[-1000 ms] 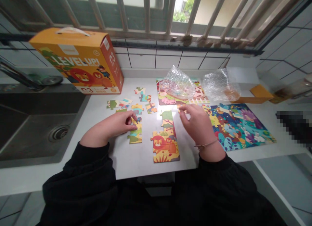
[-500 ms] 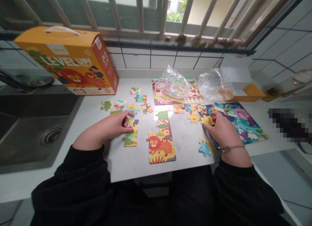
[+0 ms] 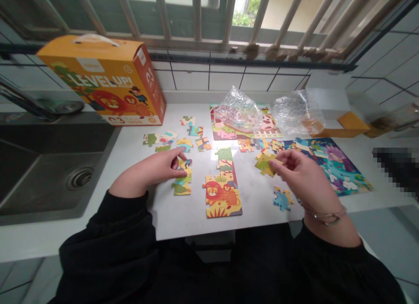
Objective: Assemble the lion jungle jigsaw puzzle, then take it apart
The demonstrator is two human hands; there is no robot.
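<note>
My right hand point(image 3: 296, 171) pinches a yellow-green puzzle piece point(image 3: 264, 163) between thumb and fingers, above the right side of the counter. A blue-and-yellow piece point(image 3: 282, 198) lies below it. My left hand point(image 3: 166, 164) rests at the left edge of a short joined strip of puzzle pieces point(image 3: 182, 188), thumb and index finger apart and curved over it; its other fingers are curled and partly hidden. Between my hands lies a larger joined section with two lions point(image 3: 222, 197) and a narrow column of pieces point(image 3: 225, 166) rising from its right side.
Loose pieces point(image 3: 185, 144) lie behind my left hand, others point(image 3: 246, 145) at centre right. A farm puzzle point(image 3: 224, 131) lies under clear plastic point(image 3: 240, 109). A dark-blue puzzle point(image 3: 347, 173) sits right. An orange box point(image 3: 108, 83) stands beside the sink point(image 3: 39, 177).
My right hand has lifted the yellow-green puzzle piece from the loose pieces and moved it slightly left. My left hand stays at the strip. The whole view has shifted a little.
</note>
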